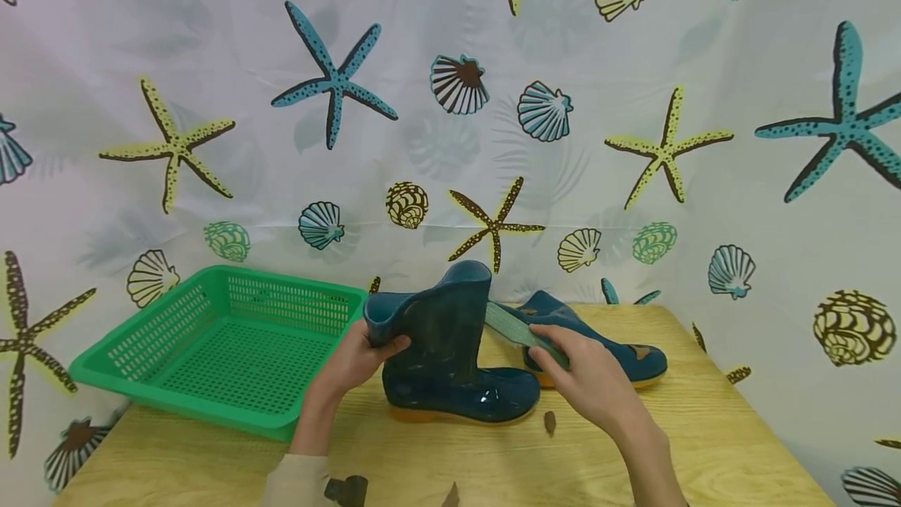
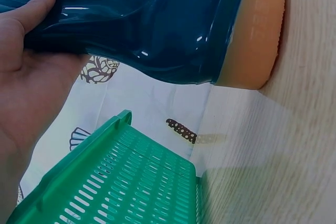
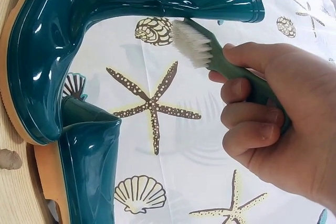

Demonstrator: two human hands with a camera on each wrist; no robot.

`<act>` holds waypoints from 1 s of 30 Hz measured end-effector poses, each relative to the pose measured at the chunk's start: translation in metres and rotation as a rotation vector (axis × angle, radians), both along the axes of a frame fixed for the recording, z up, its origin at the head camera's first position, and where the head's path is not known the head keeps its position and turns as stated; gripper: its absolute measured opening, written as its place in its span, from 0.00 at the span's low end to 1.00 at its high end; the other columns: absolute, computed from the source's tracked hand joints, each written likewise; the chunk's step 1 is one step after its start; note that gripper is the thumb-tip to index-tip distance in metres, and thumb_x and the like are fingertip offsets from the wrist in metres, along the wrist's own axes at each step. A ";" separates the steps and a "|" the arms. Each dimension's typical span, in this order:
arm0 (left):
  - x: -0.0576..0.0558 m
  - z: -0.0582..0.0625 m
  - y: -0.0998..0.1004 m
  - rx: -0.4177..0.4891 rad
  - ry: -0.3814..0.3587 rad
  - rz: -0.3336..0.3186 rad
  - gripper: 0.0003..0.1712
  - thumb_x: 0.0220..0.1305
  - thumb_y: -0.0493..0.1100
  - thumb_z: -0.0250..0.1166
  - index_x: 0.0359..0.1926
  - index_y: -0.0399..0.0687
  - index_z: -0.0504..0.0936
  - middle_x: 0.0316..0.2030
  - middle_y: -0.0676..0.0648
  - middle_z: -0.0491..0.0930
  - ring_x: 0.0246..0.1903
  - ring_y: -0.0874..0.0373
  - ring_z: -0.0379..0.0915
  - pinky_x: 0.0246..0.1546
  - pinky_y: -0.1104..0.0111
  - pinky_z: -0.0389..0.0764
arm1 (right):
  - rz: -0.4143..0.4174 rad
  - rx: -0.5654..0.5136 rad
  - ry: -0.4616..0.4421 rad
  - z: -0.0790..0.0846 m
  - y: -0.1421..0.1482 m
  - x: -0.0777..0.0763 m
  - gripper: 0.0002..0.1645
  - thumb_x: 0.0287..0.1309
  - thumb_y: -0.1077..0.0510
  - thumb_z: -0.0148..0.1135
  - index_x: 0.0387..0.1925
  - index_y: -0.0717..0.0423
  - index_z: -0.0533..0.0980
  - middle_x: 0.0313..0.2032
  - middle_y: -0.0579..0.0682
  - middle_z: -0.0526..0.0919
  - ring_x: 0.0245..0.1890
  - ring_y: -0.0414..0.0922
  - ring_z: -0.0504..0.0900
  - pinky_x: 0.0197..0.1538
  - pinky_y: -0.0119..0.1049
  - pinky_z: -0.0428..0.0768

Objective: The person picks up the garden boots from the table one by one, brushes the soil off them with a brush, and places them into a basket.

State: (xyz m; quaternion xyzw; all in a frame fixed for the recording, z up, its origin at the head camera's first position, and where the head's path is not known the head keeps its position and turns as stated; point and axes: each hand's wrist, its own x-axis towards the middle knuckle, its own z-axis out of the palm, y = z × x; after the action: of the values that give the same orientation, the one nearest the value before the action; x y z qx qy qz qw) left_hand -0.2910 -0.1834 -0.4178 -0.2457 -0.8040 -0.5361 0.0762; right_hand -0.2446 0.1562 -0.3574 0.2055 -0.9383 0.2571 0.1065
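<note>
A dark teal rubber boot [image 1: 443,350] with an orange sole stands upright on the wooden table. My left hand [image 1: 359,354] grips the back of its shaft near the top, thumb across the outside. In my right hand [image 1: 591,374] is a green brush [image 1: 517,327], its handle held by curled fingers. The brush's white bristles [image 3: 192,44] show in the right wrist view. Its tip is close by the front of the shaft; whether they touch I cannot tell. Behind the right hand, a second teal boot [image 1: 626,354] lies on its side with brown patches on it.
A green plastic basket [image 1: 190,405] with perforated walls stands at the left of the table [image 1: 563,468]. Brown bits, one a small clump [image 1: 550,422], lie near the boot's toe and the front edge. A patterned curtain [image 1: 422,139] hangs behind and at the sides.
</note>
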 end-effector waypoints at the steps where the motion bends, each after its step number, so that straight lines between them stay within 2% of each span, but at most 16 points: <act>1: 0.000 0.000 0.000 0.006 -0.008 0.000 0.23 0.67 0.39 0.65 0.61 0.38 0.76 0.56 0.36 0.79 0.56 0.45 0.76 0.54 0.55 0.80 | 0.004 -0.003 -0.008 0.000 0.001 0.000 0.24 0.71 0.46 0.56 0.64 0.50 0.75 0.33 0.42 0.82 0.22 0.35 0.69 0.35 0.35 0.71; 5: 0.000 0.002 0.000 0.042 -0.088 0.024 0.24 0.66 0.42 0.67 0.60 0.39 0.77 0.55 0.37 0.79 0.54 0.43 0.79 0.52 0.54 0.81 | 0.036 -0.013 -0.050 -0.001 0.003 -0.002 0.24 0.71 0.45 0.56 0.64 0.49 0.74 0.23 0.39 0.73 0.18 0.35 0.66 0.31 0.32 0.69; 9: 0.001 0.003 0.000 0.063 -0.173 0.072 0.28 0.63 0.46 0.70 0.62 0.42 0.75 0.55 0.38 0.79 0.54 0.44 0.79 0.52 0.53 0.80 | 0.070 -0.024 -0.057 -0.001 0.005 -0.002 0.24 0.71 0.46 0.56 0.63 0.48 0.75 0.30 0.36 0.79 0.22 0.33 0.70 0.35 0.33 0.71; 14: 0.000 0.005 0.002 0.051 -0.221 0.112 0.43 0.59 0.51 0.73 0.71 0.46 0.64 0.63 0.38 0.74 0.60 0.42 0.74 0.59 0.47 0.76 | 0.102 -0.029 -0.068 0.001 0.006 -0.001 0.24 0.71 0.44 0.55 0.63 0.47 0.75 0.37 0.39 0.84 0.26 0.33 0.72 0.37 0.34 0.72; 17: -0.001 0.007 0.004 0.067 -0.236 0.129 0.53 0.57 0.53 0.75 0.76 0.52 0.54 0.68 0.39 0.67 0.64 0.40 0.69 0.61 0.45 0.73 | 0.116 -0.032 -0.068 0.001 0.007 0.000 0.24 0.71 0.43 0.55 0.63 0.46 0.75 0.44 0.42 0.86 0.31 0.33 0.75 0.39 0.35 0.74; 19: -0.001 0.009 0.005 0.126 -0.235 0.133 0.57 0.57 0.52 0.74 0.78 0.58 0.46 0.72 0.41 0.60 0.68 0.39 0.64 0.63 0.43 0.70 | 0.120 -0.034 -0.065 0.002 0.008 0.000 0.25 0.71 0.42 0.55 0.63 0.46 0.76 0.49 0.44 0.85 0.32 0.33 0.76 0.40 0.36 0.75; 21: -0.001 0.012 0.006 0.204 -0.203 0.140 0.59 0.60 0.51 0.73 0.78 0.65 0.38 0.75 0.43 0.52 0.71 0.40 0.59 0.65 0.42 0.68 | 0.122 -0.035 -0.063 0.002 0.008 0.000 0.24 0.71 0.42 0.55 0.63 0.46 0.76 0.52 0.46 0.85 0.32 0.33 0.75 0.40 0.37 0.74; 24: 0.000 0.019 0.008 0.343 -0.091 0.142 0.58 0.65 0.43 0.69 0.78 0.70 0.34 0.76 0.45 0.48 0.72 0.42 0.55 0.66 0.43 0.65 | 0.121 -0.040 -0.080 0.001 0.008 -0.001 0.25 0.71 0.42 0.55 0.63 0.46 0.76 0.47 0.44 0.85 0.26 0.34 0.72 0.37 0.35 0.72; 27: 0.001 0.026 0.010 0.426 0.034 0.161 0.55 0.67 0.36 0.65 0.78 0.67 0.38 0.75 0.46 0.50 0.71 0.47 0.56 0.67 0.48 0.64 | 0.118 -0.040 -0.092 -0.001 0.007 -0.002 0.24 0.71 0.43 0.56 0.63 0.45 0.76 0.41 0.40 0.85 0.26 0.33 0.72 0.37 0.34 0.72; 30: 0.004 0.031 0.012 0.432 0.120 0.208 0.49 0.66 0.34 0.65 0.77 0.62 0.47 0.74 0.49 0.51 0.70 0.51 0.56 0.67 0.52 0.61 | 0.120 -0.035 -0.096 -0.003 0.007 -0.002 0.24 0.71 0.43 0.56 0.63 0.45 0.75 0.36 0.36 0.84 0.26 0.32 0.73 0.37 0.34 0.72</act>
State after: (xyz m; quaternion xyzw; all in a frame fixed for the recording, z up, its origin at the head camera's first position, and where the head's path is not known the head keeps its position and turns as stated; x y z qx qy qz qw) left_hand -0.2870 -0.1718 -0.3864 -0.1708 -0.6857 -0.6693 0.2293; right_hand -0.2471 0.1628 -0.3600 0.2472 -0.9236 0.2890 0.0494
